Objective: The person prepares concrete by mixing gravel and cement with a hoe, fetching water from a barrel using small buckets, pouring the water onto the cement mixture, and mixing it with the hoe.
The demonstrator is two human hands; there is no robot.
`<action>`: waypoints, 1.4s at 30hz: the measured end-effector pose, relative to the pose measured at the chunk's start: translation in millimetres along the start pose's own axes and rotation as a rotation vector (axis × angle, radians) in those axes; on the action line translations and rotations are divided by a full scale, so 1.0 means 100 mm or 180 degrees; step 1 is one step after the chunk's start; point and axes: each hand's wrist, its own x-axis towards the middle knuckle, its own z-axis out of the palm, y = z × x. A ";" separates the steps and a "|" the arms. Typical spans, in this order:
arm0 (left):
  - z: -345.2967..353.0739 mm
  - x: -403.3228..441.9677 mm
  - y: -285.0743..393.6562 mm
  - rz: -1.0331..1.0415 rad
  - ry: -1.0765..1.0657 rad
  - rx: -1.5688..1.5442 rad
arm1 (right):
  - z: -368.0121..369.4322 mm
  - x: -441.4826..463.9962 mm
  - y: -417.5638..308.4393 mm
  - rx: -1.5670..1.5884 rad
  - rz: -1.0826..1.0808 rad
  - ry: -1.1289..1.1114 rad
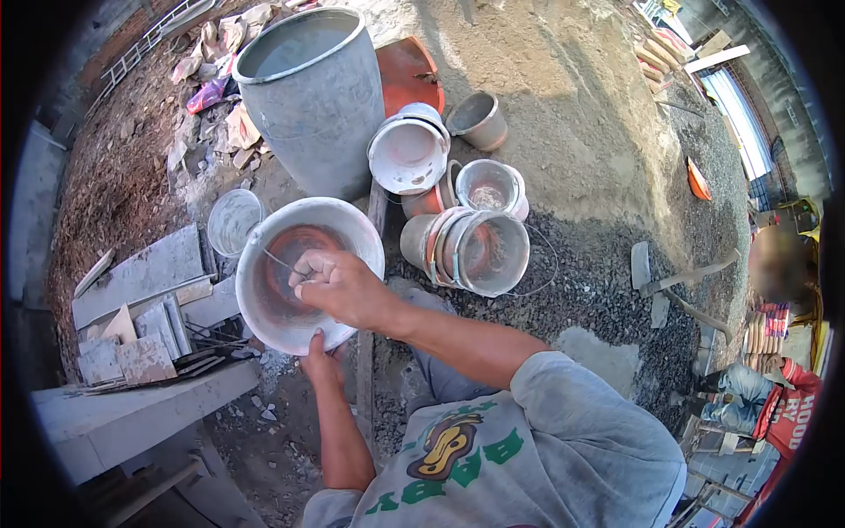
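A pale bucket with a reddish, stained inside is tilted with its mouth toward me. Over its opening, my right hand is closed on the thin wire handle, knuckles up. My left hand holds the lower rim, thumb against the outside and the other fingers mostly hidden behind the bucket. Beyond it stands a large grey barrel holding cloudy water. To the right of the bucket, a nested stack of dirty buckets lies on its side on the gravel.
More buckets stand near the barrel. At the left are stacked boards and a concrete ledge. Hoes lie on gravel at the right. A person in a red top is at the far right edge.
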 end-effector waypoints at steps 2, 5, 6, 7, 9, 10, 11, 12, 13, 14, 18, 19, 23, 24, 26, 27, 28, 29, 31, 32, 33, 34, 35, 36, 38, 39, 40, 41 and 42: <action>-0.09 0.26 -0.24 -0.0261 0.0361 -0.0459 | -0.13 0.21 0.21 -0.0694 -0.0144 0.0291; 0.04 0.31 -0.03 -0.0260 0.0075 -0.0773 | -0.76 0.61 0.71 -0.2181 -0.0436 0.0729; 0.13 0.42 -0.01 -0.0241 0.0034 -0.0711 | -0.94 0.72 0.95 -0.2549 -0.0865 0.1011; 0.22 0.54 0.01 -0.0236 -0.0014 -0.0623 | -1.10 0.83 1.12 -0.1588 -0.0168 0.0624; 0.49 0.74 0.18 -0.0221 -0.0083 -0.0484 | -1.33 1.06 0.77 -0.0345 0.1149 -0.0047; 0.64 0.85 0.27 -0.0120 -0.0210 -0.0466 | -1.46 1.18 0.72 -0.0168 0.1231 0.0006; 0.79 0.94 0.34 -0.0024 -0.0331 -0.0456 | -1.59 1.32 0.68 -0.0558 0.1357 0.0014; 0.95 1.04 0.42 0.0077 -0.0458 -0.0444 | -1.73 1.47 0.62 -0.0953 0.1468 0.0028; 1.13 1.12 0.56 0.0177 -0.0596 -0.0410 | -1.84 1.65 0.55 -0.0848 0.1011 0.0028; 1.37 1.18 0.75 0.0372 -0.0733 -0.0534 | -1.93 1.84 0.46 -0.0735 0.0553 0.0021; 2.05 1.35 1.43 0.1030 -0.1748 -0.0615 | -2.05 2.66 -0.57 -0.0221 -0.0082 0.0567; 2.14 1.37 1.58 0.1076 -0.1585 -0.0469 | -2.10 2.89 -0.71 -0.0391 -0.0509 0.0636; 1.92 1.61 1.50 0.1128 -0.0740 0.0463 | -2.19 3.89 -0.92 -0.2546 -0.1491 0.1514; 1.76 1.64 1.38 0.0919 -0.0521 0.0464 | -2.18 4.17 -0.88 -0.2914 -0.1747 0.1574; 1.33 1.59 1.01 0.0597 -0.0081 0.0617 | -2.23 4.72 -0.60 -0.3651 -0.2219 0.1714; 1.09 1.52 0.79 0.0494 0.0150 0.0761 | -2.22 4.92 -0.44 -0.3978 -0.1933 0.1631; 0.82 1.45 0.52 0.0418 0.0352 0.0799 | -2.20 5.13 -0.28 -0.4285 -0.1672 0.1561; 0.54 1.36 0.26 0.0343 0.0555 0.0838 | -2.23 5.30 -0.04 -0.4590 -0.1549 0.1408; 0.01 1.05 -0.17 -0.0057 0.1097 0.1057 | -2.22 5.50 0.41 -0.4873 -0.0901 0.1054; -0.26 0.90 -0.46 -0.0048 0.1411 0.0993 | -2.20 5.58 0.59 -0.4932 -0.0605 0.0873; -0.47 0.75 -0.70 -0.0039 0.1717 0.0920 | -2.14 5.63 0.70 -0.5057 -0.0554 0.0755; -0.62 0.57 -0.84 -0.0282 0.1826 0.0831 | -2.09 5.67 0.80 -0.5192 -0.0511 0.0645; -0.75 0.42 -0.95 -0.0513 0.1923 0.0744 | -2.05 5.70 0.86 -0.5325 -0.0472 0.0552; -0.80 0.32 -1.03 -0.0738 0.2018 0.0652 | -2.03 5.74 0.87 -0.5220 -0.0212 0.0416; -0.77 0.24 -1.14 -0.0831 0.2084 0.0748 | -2.02 5.84 0.81 -0.4986 0.0274 0.0133; -0.75 0.22 -1.17 -0.0866 0.2127 0.0792 | -2.13 5.93 0.90 -0.4953 0.0325 0.0191; -0.69 0.20 -1.19 -0.0904 0.2107 0.0843 | -2.19 5.98 0.95 -0.4919 0.0378 0.0248; -0.62 0.24 -1.19 -0.0928 0.2075 0.0910 | -2.26 6.02 1.01 -0.4694 0.0324 0.0727; -0.56 0.28 -1.20 -0.0953 0.2025 0.0992 | -2.27 5.98 1.01 -0.4450 0.0290 0.1212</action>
